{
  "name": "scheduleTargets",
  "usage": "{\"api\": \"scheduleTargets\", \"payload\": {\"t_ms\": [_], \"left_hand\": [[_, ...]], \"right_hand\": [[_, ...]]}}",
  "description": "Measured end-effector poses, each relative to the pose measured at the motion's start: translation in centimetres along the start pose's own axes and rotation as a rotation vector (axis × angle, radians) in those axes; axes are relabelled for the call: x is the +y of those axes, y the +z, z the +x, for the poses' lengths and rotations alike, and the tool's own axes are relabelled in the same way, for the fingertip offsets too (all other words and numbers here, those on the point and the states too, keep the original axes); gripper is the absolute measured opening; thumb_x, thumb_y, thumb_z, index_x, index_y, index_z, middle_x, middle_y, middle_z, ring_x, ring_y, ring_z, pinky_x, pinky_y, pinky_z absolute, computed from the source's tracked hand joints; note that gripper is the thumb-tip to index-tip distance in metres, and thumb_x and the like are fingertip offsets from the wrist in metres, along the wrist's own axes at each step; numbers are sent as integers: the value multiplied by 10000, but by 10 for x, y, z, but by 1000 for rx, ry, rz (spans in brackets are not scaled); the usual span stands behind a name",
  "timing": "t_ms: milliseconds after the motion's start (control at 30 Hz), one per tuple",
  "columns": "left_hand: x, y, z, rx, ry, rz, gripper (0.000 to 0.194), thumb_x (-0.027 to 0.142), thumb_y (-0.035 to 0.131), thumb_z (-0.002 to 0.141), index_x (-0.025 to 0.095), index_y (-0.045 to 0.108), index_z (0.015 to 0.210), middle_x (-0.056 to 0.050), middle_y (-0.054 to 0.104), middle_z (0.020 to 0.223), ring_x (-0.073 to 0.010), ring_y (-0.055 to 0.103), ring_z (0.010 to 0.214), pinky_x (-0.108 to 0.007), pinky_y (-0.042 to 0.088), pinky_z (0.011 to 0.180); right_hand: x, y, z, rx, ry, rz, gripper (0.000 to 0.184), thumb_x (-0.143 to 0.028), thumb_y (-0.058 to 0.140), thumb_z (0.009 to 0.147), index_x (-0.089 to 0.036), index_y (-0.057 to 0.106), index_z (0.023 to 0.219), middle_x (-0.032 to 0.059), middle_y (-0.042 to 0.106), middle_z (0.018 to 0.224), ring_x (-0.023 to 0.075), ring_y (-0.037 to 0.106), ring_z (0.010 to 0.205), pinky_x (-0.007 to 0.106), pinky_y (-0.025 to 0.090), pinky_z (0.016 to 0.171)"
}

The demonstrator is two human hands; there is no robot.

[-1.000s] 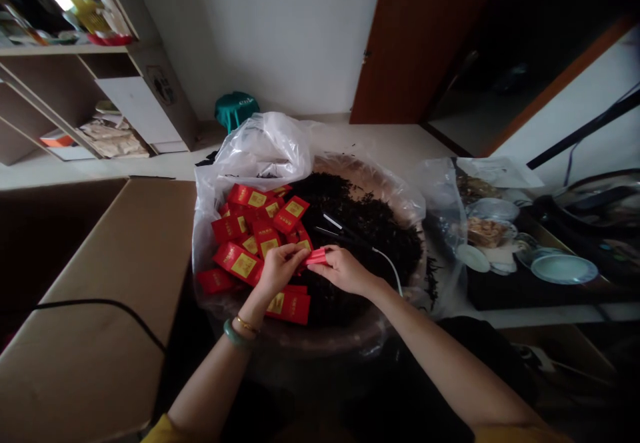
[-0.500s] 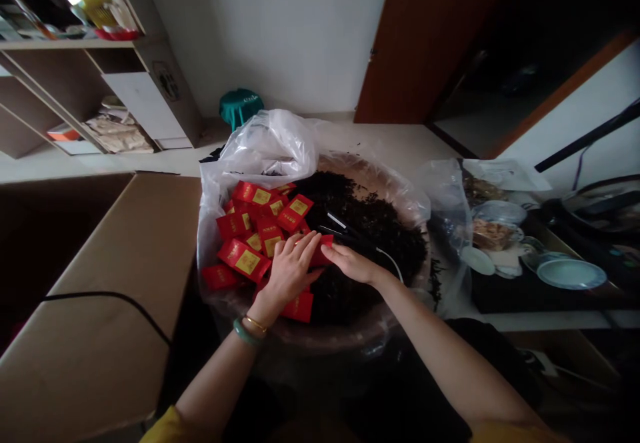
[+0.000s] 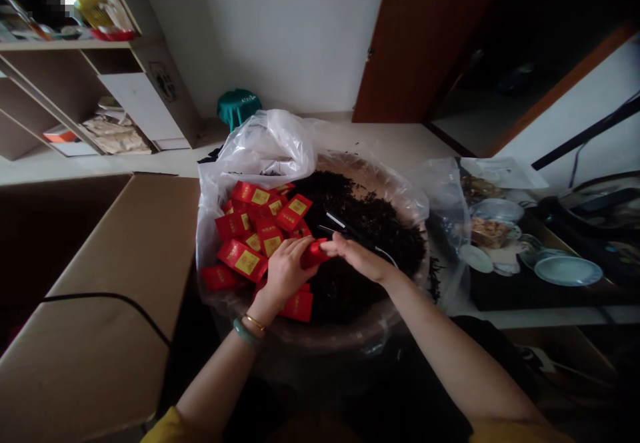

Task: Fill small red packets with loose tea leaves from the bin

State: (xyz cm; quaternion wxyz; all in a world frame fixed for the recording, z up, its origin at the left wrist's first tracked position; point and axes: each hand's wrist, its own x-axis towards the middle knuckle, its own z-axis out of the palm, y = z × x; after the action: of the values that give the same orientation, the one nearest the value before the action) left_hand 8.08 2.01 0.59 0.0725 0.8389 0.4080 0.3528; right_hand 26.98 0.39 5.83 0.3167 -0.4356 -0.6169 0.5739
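Note:
A small red packet (image 3: 315,252) is gripped in my left hand (image 3: 286,271), which has a green bangle and a gold one at the wrist. The fingers of my right hand (image 3: 354,256) are stretched out flat, their tips against the packet's right end. Beside and under my left hand lies a pile of red packets (image 3: 245,260) with gold labels. Dark loose leaves (image 3: 385,223), likely tea, fill the right part of a round basket lined with clear plastic (image 3: 205,210). A dark tool with a pale tip (image 3: 340,222) rests on the leaves, partly hidden behind my right hand.
An open cardboard box (image 3: 115,283) stands at left, a black cord (image 3: 115,294) across its flap. On the right, a low dark table (image 3: 520,293) bears plastic containers and a pale lid (image 3: 569,271). Behind are a teal-covered bin (image 3: 239,106), shelves (image 3: 55,73) and a brown door (image 3: 400,50).
The red packet has been tipped up in my left hand, and its fingers have curled round it. My right hand has turned and straightened its fingers at the packet's end.

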Motion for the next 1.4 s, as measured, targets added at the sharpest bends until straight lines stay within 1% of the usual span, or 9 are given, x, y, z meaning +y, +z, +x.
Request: {"api": "scheduleTargets", "payload": {"t_ms": [100,200,367,633,767,867,1000,1167,1400], "left_hand": [[-2,-4,3,51,-82,-26,466,204,744,670,205,613,1117,-60,704,1036,-230,636,939,-366,531,838],[-3,-7,6,85,-145,-35,459,211,755,654,196,631,1095,-57,703,974,-223,625,911,-344,541,794],[-3,-7,7,82,-188,-29,472,217,770,629,200,646,1085,-50,691,916,-223,600,892,-330,541,755],[-4,-7,7,90,-191,-74,437,218,748,642,182,648,1067,-54,676,905,-209,593,857,-316,539,741],[-5,-6,6,85,-194,-83,439,238,752,643,190,645,1066,-51,663,901,-199,587,835,-314,536,728],[-6,-6,6,76,-182,-100,446,238,753,650,185,639,1078,-50,665,888,-197,578,827,-310,534,706],[-6,-7,6,57,-174,-108,467,236,760,641,180,634,1087,-47,669,869,-200,568,821,-311,533,692],[-8,-8,7,57,-182,-107,474,235,761,634,173,634,1087,-50,668,867,-199,567,817,-307,530,687],[-5,-2,4,23,-165,-113,513,248,767,625,176,623,1112,-55,679,907,-209,571,839,-318,527,705]], "right_hand": [[5,-16,1,177,50,-98,736,-664,159,899,-138,662,1007,130,687,1006,235,640,973,415,484,892],[15,-18,0,104,166,-568,421,-481,524,851,-156,647,1088,138,654,1105,260,614,1023,408,471,902],[25,17,-5,-189,327,-1181,1035,-277,857,513,-209,367,1422,211,240,1517,452,335,1293,546,403,956],[23,56,-10,-324,184,-1318,916,-218,833,584,-351,396,1378,158,328,1456,405,382,1258,525,423,915],[24,64,-11,-207,166,-1396,592,-127,702,711,-272,520,1255,174,448,1340,370,461,1176,481,469,835],[27,67,-7,-129,196,-1405,405,-91,573,792,-241,571,1168,173,515,1245,347,517,1094,418,503,738],[31,62,-2,-78,237,-1350,369,-67,480,818,-245,602,1118,161,544,1199,315,546,1041,342,501,658],[23,22,0,-10,99,-988,290,-71,586,698,-196,656,950,84,618,1020,195,615,848,279,469,729],[-22,-22,-16,241,-94,-499,181,-183,603,677,-199,620,857,-13,640,857,160,599,799,286,446,787]]}}
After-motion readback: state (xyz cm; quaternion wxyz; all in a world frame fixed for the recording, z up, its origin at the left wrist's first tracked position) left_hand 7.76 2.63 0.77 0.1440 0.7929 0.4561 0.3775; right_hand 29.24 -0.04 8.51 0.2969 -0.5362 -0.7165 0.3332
